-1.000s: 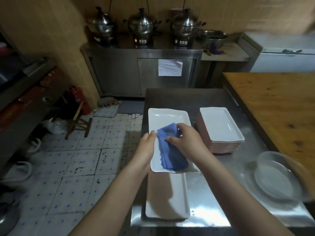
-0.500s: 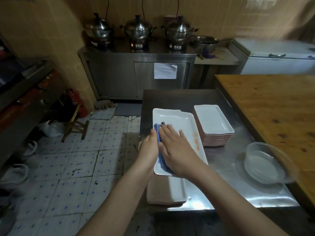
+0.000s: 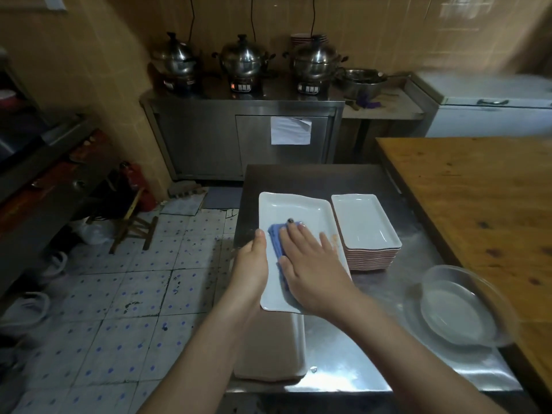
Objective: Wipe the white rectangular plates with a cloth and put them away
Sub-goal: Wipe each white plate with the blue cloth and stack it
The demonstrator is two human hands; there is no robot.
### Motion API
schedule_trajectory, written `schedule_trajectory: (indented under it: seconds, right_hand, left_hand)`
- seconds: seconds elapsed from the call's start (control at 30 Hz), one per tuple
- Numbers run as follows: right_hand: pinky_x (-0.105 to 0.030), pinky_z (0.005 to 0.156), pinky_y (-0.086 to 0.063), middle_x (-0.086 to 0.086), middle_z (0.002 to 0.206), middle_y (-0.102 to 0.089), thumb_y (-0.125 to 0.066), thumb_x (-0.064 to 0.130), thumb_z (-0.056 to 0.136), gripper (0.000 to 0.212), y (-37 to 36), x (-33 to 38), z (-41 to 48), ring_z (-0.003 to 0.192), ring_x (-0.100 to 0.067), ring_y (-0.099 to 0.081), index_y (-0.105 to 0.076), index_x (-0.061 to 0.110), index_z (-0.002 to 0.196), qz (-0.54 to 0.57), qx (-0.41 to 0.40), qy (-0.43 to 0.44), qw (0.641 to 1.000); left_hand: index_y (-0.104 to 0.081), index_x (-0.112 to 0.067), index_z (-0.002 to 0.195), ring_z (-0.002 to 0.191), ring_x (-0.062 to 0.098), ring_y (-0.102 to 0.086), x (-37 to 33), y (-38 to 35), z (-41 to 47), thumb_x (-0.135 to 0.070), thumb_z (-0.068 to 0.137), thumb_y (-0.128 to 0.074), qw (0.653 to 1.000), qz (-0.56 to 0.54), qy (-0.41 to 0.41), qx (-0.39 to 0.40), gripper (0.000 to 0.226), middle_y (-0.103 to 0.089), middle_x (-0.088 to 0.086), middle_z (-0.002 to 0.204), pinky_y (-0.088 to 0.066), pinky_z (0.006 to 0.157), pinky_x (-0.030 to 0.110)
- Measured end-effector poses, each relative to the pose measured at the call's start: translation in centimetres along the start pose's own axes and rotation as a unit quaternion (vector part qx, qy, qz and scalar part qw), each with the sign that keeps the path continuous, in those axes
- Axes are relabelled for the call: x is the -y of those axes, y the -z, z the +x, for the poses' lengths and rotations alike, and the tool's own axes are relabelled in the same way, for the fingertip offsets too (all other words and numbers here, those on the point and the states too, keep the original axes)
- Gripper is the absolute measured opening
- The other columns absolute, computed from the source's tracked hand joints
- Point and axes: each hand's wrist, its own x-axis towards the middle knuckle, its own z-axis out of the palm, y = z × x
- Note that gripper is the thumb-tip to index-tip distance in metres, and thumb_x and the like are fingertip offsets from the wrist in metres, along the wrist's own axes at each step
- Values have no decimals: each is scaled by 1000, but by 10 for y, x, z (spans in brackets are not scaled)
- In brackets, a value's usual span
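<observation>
Left hand [image 3: 252,264] grips white rectangular plate [image 3: 294,209] by its left rim, over steel desk [image 3: 376,297]. Right hand [image 3: 310,264], fingers [image 3: 298,236] straight, presses blue cloth [image 3: 276,239] onto plate. Plate stack [image 3: 366,228] just beside, right.

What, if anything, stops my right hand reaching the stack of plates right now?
Likely yes, it can reach. The stack of plates sits just right of the right hand, with nothing standing between them. That hand only presses flat on the blue cloth, gripping nothing.
</observation>
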Motion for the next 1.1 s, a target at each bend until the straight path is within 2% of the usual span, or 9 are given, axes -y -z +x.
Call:
schedule_trajectory:
  seconds: [0.07, 0.17, 0.27, 0.37, 0.43, 0.73, 0.8, 0.93, 1.1]
  right_hand:
    - [-40, 115, 8, 3, 160, 5, -14, 35, 102, 55, 5, -7, 19, 146, -14, 9, 1, 19, 152, -3, -8, 17, 1000]
    - [-43, 115, 9, 4, 160, 3, -13, 35, 102, 53, 16, -30, 47, 146, -14, 8, -1, 21, 152, -42, -17, 8, 999]
    - [-44, 114, 11, 4, 160, 4, -11, 37, 102, 53, 21, -56, 61, 147, -16, 8, -3, 23, 152, -98, -10, -14, 995]
    - [-42, 113, 14, 2, 160, 4, -9, 37, 102, 53, 20, -82, 55, 147, -18, 9, -3, 21, 152, -111, -14, -61, 992]
    - [-41, 114, 13, 1, 161, 4, -9, 36, 102, 53, 16, -91, 45, 147, -18, 9, -2, 20, 152, -106, -7, -85, 991]
    - [-40, 112, 17, 1, 160, 5, -12, 37, 100, 57, 3, -66, -7, 146, -16, 12, 1, 16, 152, -67, -13, -63, 996]
    - [-40, 111, 18, 2, 160, 7, -11, 38, 101, 57, 2, -57, -13, 146, -15, 14, 4, 18, 152, -46, 2, -67, 997]
    - [-42, 114, 14, 3, 160, 11, -16, 36, 102, 57, 9, -31, -4, 145, -15, 14, 5, 18, 152, 7, 22, -40, 999]
    - [-37, 114, 14, 6, 159, 11, -17, 34, 103, 56, 9, 2, -7, 144, -12, 18, 7, 20, 152, 72, 33, 16, 997]
  left_hand:
    - [-61, -25, 103, 89, 22, -63, 2, -9, 1, -40, 100, -31, 1000, 6, -4, -2, 34, -64, 2, 94, -51, 80, 32]
    - [-62, -23, 85, 75, 18, -66, 4, -21, 2, -38, 100, -34, 1000, 0, 5, 14, 35, -68, 1, 82, -49, 59, 23]
    - [-63, -15, 88, 69, 18, -66, 3, -28, 6, -34, 100, -37, 1000, -1, 6, 14, 35, -69, 3, 79, -48, 55, 20]
    - [-62, -14, 75, 44, 6, -62, 2, -29, 10, -33, 100, -38, 1000, -17, 0, -1, 38, -66, -8, 55, -42, 37, 12]
    - [-61, -15, 73, 39, 3, -59, 2, -29, 10, -33, 100, -39, 1000, -8, -4, -1, 39, -64, -11, 48, -39, 33, 11]
    - [-59, -17, 72, 40, 6, -60, -4, -31, 16, -35, 100, -38, 999, -30, 0, -36, 39, -64, -7, 57, -41, 33, 13]
    - [-59, -19, 74, 49, 9, -62, -3, -31, 18, -37, 100, -37, 999, -26, 3, -33, 39, -64, -4, 66, -44, 38, 15]
    - [-62, -15, 86, 72, 25, -64, -2, -34, 19, -37, 100, -35, 999, -43, 15, -26, 37, -67, 7, 81, -52, 68, 32]
    - [-62, -17, 83, 72, 16, -62, -3, -28, 17, -37, 100, -36, 996, -82, 13, -25, 37, -66, 3, 81, -49, 64, 23]
